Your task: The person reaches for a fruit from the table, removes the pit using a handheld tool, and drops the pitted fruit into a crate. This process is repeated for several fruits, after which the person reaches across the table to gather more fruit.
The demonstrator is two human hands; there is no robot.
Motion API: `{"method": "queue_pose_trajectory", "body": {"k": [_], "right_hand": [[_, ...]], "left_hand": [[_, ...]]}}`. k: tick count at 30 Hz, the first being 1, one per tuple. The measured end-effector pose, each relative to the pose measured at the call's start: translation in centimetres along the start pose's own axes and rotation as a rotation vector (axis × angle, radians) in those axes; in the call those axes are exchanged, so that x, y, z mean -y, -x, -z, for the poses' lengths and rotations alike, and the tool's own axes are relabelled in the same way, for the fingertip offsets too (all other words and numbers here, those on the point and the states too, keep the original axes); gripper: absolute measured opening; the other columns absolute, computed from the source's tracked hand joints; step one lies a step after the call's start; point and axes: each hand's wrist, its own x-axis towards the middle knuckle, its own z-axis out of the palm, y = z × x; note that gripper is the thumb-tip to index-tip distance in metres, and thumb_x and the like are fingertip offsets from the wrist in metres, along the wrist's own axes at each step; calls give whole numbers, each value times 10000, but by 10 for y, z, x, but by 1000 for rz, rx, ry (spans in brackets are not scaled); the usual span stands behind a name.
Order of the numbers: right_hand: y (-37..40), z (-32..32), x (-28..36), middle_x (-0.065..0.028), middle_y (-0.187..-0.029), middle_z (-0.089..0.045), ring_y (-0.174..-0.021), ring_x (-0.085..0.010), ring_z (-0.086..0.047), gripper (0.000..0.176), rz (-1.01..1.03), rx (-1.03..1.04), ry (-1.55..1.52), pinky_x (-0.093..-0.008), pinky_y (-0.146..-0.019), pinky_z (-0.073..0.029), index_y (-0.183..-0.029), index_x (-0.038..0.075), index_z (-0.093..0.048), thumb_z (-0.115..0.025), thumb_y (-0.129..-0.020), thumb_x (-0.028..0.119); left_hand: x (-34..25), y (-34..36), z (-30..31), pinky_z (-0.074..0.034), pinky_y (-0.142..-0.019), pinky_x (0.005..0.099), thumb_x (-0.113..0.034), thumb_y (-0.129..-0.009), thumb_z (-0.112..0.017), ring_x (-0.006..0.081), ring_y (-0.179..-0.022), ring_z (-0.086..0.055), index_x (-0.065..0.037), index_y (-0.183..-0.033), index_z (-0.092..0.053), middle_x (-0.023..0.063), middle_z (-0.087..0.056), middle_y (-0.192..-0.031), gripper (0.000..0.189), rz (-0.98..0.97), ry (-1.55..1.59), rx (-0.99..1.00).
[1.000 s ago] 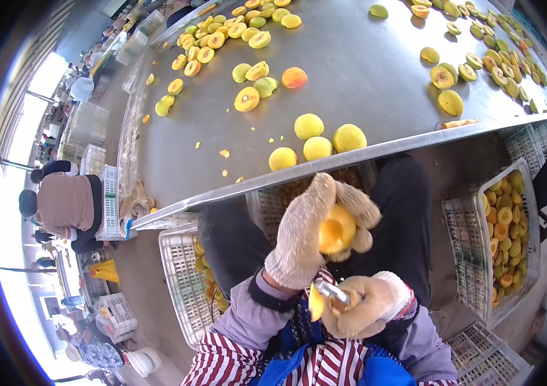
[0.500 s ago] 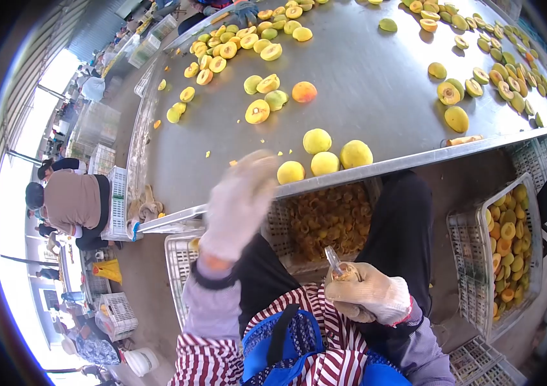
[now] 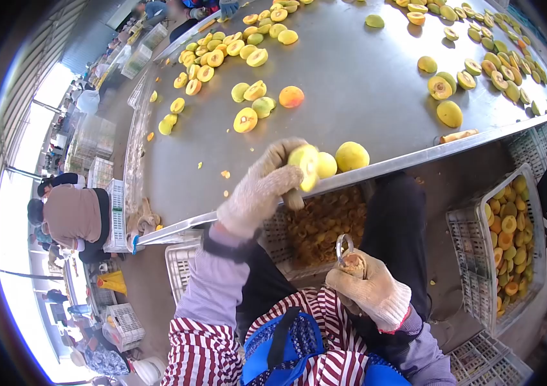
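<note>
My left hand (image 3: 264, 186), in a pale knitted work glove, is closed around a yellow peach (image 3: 305, 166) at the near edge of the metal table. Beside that fruit, two more yellow peaches (image 3: 352, 156) sit along the rim. My right hand (image 3: 373, 289), also gloved, is held low in front of my lap. It grips a ring-bladed pitting knife (image 3: 345, 248), whose looped metal blade points up from a brownish handle end.
Cut peach halves (image 3: 246, 119) lie in groups across the metal table (image 3: 350, 83). Below its edge is a crate of brownish scraps (image 3: 325, 222). A white crate of peaches (image 3: 479, 257) stands at right. Another person (image 3: 74, 212) bends over crates at left.
My left hand, blurred over the table edge before, has moved right and closed on a yellow peach. My right hand has turned the knife, so its ring now shows more openly.
</note>
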Motion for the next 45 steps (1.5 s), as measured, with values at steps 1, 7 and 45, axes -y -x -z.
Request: {"method": "queue_pose_trajectory", "body": {"k": [1,7,45], "right_hand": [[0,-3,2,9,-716,-583,-655,-78,-500,299,-3,9,1,-282,-619,-427,-972,26,-632,-703,-913,311],[2,-19,-9,-103,-687,-631,-593,-218,-630,281,358,-244,323,-336,-592,-494,-942,27,-639,-740,-871,279],[14,3,1,2,-566,-502,-401,-87,-447,223,-132,392,-269,-238,-362,-337,-858,54,-591,-711,-911,234]], "left_hand": [[0,14,-8,-556,-790,309,-314,-863,-733,236,-978,-679,-70,-1362,-492,153,-627,-1254,605,35,234,104],[15,56,-45,-566,-844,346,-604,-935,-591,236,-968,-679,-38,-1389,-494,179,-642,-1204,733,21,408,187],[0,85,-100,-528,-676,287,-343,-1050,-515,165,-743,-668,2,-1120,-675,94,-707,-961,386,-474,-281,-112]]}}
